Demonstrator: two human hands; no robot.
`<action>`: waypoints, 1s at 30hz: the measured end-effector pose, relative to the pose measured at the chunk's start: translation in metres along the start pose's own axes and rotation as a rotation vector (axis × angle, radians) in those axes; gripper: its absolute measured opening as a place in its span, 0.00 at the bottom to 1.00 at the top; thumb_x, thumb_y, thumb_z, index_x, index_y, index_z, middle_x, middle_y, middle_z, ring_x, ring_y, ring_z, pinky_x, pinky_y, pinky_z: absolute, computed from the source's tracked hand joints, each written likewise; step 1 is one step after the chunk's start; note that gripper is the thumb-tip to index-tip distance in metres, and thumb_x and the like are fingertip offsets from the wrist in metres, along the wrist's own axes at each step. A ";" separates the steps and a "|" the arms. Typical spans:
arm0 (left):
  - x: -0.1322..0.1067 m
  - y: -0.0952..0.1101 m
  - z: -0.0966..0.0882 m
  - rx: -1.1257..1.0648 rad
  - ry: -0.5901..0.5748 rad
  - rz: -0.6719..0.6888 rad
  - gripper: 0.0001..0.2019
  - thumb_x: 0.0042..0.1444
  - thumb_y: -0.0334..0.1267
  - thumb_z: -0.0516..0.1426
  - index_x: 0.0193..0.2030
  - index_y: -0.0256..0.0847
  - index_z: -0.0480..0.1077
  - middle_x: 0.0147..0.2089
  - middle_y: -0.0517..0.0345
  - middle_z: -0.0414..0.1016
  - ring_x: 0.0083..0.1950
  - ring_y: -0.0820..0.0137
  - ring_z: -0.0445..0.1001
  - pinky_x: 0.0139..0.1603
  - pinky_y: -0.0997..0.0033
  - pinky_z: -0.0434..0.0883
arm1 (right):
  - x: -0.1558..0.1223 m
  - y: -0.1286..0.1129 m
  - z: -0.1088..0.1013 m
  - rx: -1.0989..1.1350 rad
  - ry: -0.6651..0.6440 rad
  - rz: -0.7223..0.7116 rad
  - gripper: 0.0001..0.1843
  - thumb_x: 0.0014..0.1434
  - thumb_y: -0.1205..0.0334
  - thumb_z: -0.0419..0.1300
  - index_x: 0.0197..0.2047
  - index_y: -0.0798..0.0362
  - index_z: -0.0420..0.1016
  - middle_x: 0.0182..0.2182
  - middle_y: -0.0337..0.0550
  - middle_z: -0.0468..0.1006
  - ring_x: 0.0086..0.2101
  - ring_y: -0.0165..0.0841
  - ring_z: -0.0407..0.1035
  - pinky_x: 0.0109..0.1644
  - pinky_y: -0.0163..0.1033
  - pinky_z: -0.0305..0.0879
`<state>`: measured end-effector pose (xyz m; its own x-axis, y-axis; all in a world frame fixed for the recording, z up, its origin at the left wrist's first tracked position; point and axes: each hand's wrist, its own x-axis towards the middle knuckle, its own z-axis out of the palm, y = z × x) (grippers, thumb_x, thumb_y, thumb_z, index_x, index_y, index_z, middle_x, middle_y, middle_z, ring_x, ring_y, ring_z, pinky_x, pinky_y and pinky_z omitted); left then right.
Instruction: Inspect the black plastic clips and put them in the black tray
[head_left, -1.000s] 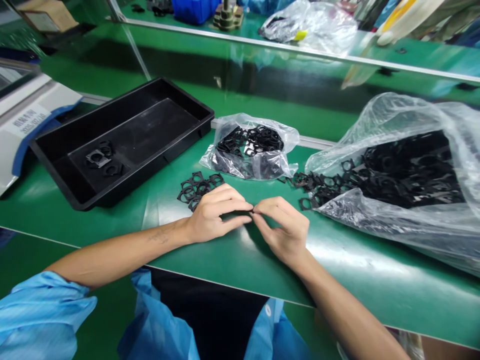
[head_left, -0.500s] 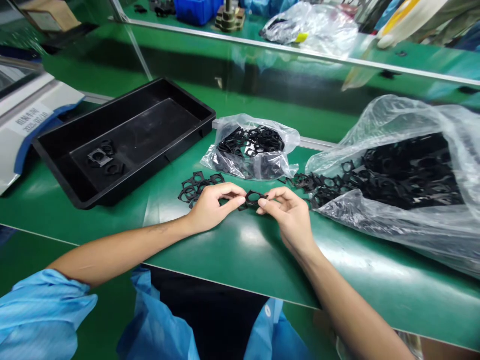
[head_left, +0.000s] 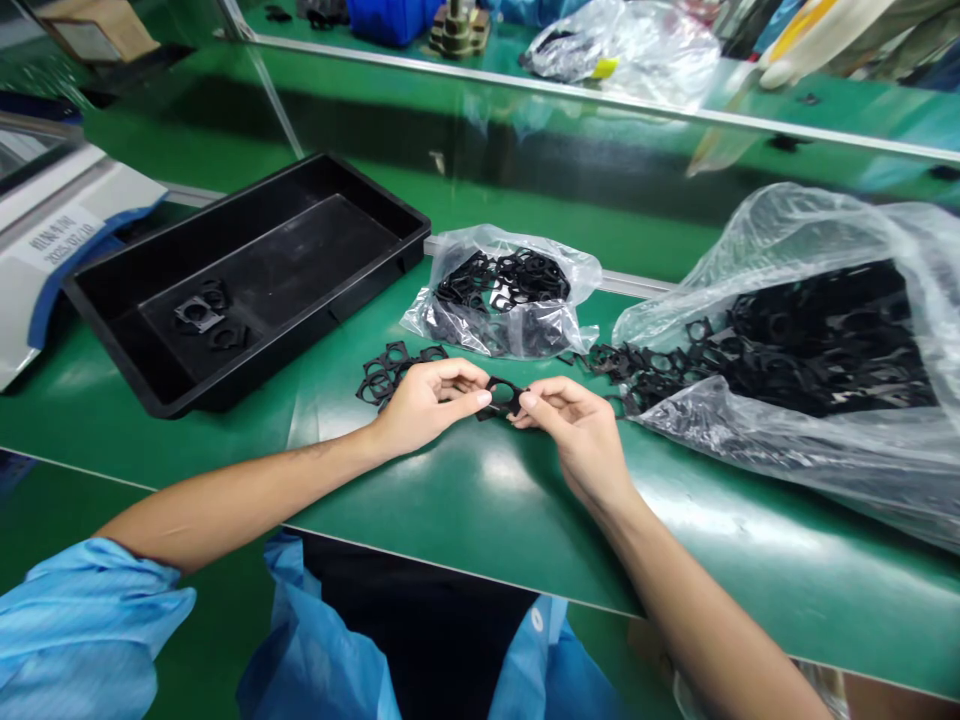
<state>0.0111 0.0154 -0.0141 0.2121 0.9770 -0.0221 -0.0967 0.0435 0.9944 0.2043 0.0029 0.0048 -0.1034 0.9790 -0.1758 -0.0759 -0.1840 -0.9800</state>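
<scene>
Between my two hands is a small black plastic ring-shaped part (head_left: 514,399) with a round opening, raised just above the green tabletop. My left hand (head_left: 429,402) pinches its left side between thumb and fingers. On the other side, the thumb and fingertips of my right hand (head_left: 576,425) are closed on its right edge. Just beyond my left hand lies a loose group of similar black parts (head_left: 384,368). More black parts (head_left: 652,368) spill across the table past my right hand.
A black tray (head_left: 375,292) holding several parts stands at the left. Behind my hands is a small clear bag (head_left: 517,338) of parts; a large open plastic bag (head_left: 757,440) fills the right. A white-and-blue machine (head_left: 90,225) sits far left. A clear partition with a metal rail (head_left: 480,72) crosses behind.
The black ring part has shifted slightly left and tilted between my fingertips. My hands stay in almost the same place, both still on the part.
</scene>
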 end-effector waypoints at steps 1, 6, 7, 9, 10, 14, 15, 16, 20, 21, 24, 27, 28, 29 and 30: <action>0.000 0.000 0.000 -0.003 0.003 0.004 0.13 0.49 0.43 0.70 0.35 0.35 0.77 0.32 0.56 0.80 0.33 0.71 0.78 0.35 0.75 0.75 | 0.000 0.000 0.000 -0.022 0.008 -0.017 0.20 0.49 0.46 0.74 0.30 0.53 0.75 0.23 0.38 0.78 0.25 0.30 0.73 0.35 0.37 0.75; -0.002 0.001 0.001 -0.018 -0.021 0.010 0.14 0.50 0.45 0.69 0.34 0.35 0.77 0.30 0.56 0.80 0.31 0.71 0.78 0.34 0.74 0.75 | -0.003 -0.001 0.000 -0.082 -0.003 -0.081 0.20 0.54 0.45 0.72 0.33 0.52 0.74 0.24 0.38 0.77 0.25 0.30 0.73 0.35 0.36 0.72; -0.002 0.001 0.001 -0.021 -0.016 0.011 0.14 0.49 0.45 0.70 0.33 0.35 0.77 0.30 0.56 0.80 0.31 0.71 0.79 0.34 0.73 0.76 | -0.004 -0.001 0.001 -0.087 -0.008 -0.090 0.20 0.54 0.45 0.71 0.33 0.52 0.73 0.25 0.38 0.77 0.25 0.29 0.73 0.35 0.36 0.72; -0.001 0.000 0.001 -0.025 0.005 0.013 0.15 0.48 0.45 0.70 0.33 0.35 0.77 0.30 0.56 0.81 0.31 0.70 0.79 0.35 0.73 0.76 | -0.004 -0.001 0.001 -0.091 -0.023 -0.098 0.20 0.55 0.44 0.71 0.33 0.52 0.73 0.26 0.37 0.76 0.25 0.29 0.73 0.35 0.36 0.72; 0.000 0.000 0.001 -0.027 0.017 0.015 0.15 0.47 0.44 0.71 0.32 0.35 0.77 0.30 0.56 0.81 0.30 0.71 0.79 0.35 0.73 0.77 | -0.004 -0.001 0.002 -0.089 -0.031 -0.099 0.20 0.55 0.44 0.71 0.33 0.51 0.72 0.26 0.37 0.76 0.25 0.29 0.73 0.35 0.36 0.72; 0.002 0.000 0.001 -0.035 0.052 0.033 0.14 0.46 0.43 0.71 0.32 0.35 0.78 0.29 0.56 0.81 0.30 0.70 0.80 0.35 0.73 0.78 | -0.004 -0.003 0.003 -0.090 -0.047 -0.095 0.22 0.51 0.44 0.73 0.34 0.51 0.73 0.28 0.37 0.76 0.28 0.29 0.73 0.37 0.35 0.73; 0.002 0.000 0.001 -0.032 0.055 0.039 0.14 0.46 0.43 0.71 0.32 0.35 0.78 0.30 0.56 0.82 0.31 0.70 0.80 0.35 0.72 0.78 | -0.004 -0.003 0.004 -0.096 -0.049 -0.093 0.22 0.49 0.44 0.74 0.35 0.51 0.74 0.28 0.38 0.77 0.29 0.29 0.73 0.38 0.35 0.73; 0.002 0.000 0.001 -0.027 0.056 0.046 0.14 0.46 0.43 0.71 0.33 0.35 0.78 0.30 0.55 0.82 0.31 0.69 0.81 0.36 0.72 0.78 | -0.004 -0.004 0.004 -0.103 -0.056 -0.090 0.23 0.48 0.44 0.75 0.35 0.51 0.75 0.29 0.38 0.77 0.30 0.30 0.74 0.38 0.35 0.74; 0.000 0.000 0.001 0.016 0.051 0.060 0.14 0.48 0.44 0.70 0.34 0.35 0.78 0.32 0.55 0.82 0.33 0.69 0.81 0.39 0.71 0.79 | -0.006 -0.004 0.005 -0.128 -0.076 -0.083 0.22 0.46 0.44 0.76 0.34 0.51 0.78 0.31 0.41 0.80 0.32 0.33 0.75 0.41 0.38 0.76; -0.001 0.000 0.001 0.033 0.043 0.057 0.14 0.48 0.45 0.70 0.34 0.35 0.78 0.33 0.54 0.82 0.34 0.69 0.81 0.39 0.71 0.79 | -0.007 -0.003 0.005 -0.140 -0.064 -0.092 0.22 0.46 0.44 0.76 0.33 0.51 0.78 0.31 0.41 0.80 0.32 0.33 0.76 0.42 0.38 0.76; -0.002 0.000 0.001 0.101 0.016 0.062 0.14 0.49 0.46 0.69 0.34 0.35 0.78 0.33 0.55 0.82 0.34 0.69 0.80 0.38 0.72 0.78 | -0.008 -0.002 0.004 -0.181 -0.008 -0.134 0.21 0.46 0.43 0.75 0.32 0.51 0.79 0.30 0.41 0.80 0.32 0.34 0.76 0.42 0.40 0.77; -0.003 0.002 0.000 0.184 0.001 0.104 0.13 0.51 0.46 0.68 0.31 0.36 0.78 0.31 0.56 0.80 0.32 0.71 0.78 0.35 0.73 0.76 | -0.008 -0.001 0.004 -0.206 0.024 -0.180 0.19 0.48 0.45 0.74 0.32 0.51 0.81 0.31 0.41 0.81 0.32 0.35 0.76 0.42 0.41 0.78; -0.003 0.003 -0.001 0.211 -0.006 0.121 0.13 0.52 0.46 0.68 0.31 0.36 0.77 0.30 0.56 0.80 0.31 0.71 0.77 0.34 0.74 0.75 | -0.009 -0.001 0.005 -0.212 0.026 -0.195 0.18 0.49 0.45 0.74 0.32 0.50 0.81 0.31 0.41 0.81 0.32 0.35 0.76 0.42 0.41 0.78; -0.004 0.004 -0.001 0.236 -0.015 0.137 0.13 0.53 0.45 0.67 0.30 0.36 0.77 0.30 0.56 0.80 0.31 0.71 0.76 0.34 0.74 0.74 | -0.009 -0.001 0.005 -0.218 0.026 -0.209 0.17 0.50 0.46 0.74 0.32 0.50 0.81 0.31 0.41 0.81 0.32 0.35 0.76 0.42 0.41 0.78; -0.004 0.005 -0.001 0.259 -0.026 0.149 0.12 0.54 0.45 0.66 0.30 0.36 0.77 0.30 0.56 0.79 0.31 0.72 0.75 0.34 0.74 0.74 | -0.009 -0.001 0.005 -0.222 0.024 -0.223 0.16 0.51 0.47 0.74 0.32 0.50 0.81 0.31 0.41 0.81 0.32 0.34 0.76 0.42 0.40 0.78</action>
<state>0.0086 0.0121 -0.0094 0.2390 0.9629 0.1255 0.1221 -0.1580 0.9799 0.2007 -0.0065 0.0077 -0.0846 0.9953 0.0462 0.1243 0.0565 -0.9906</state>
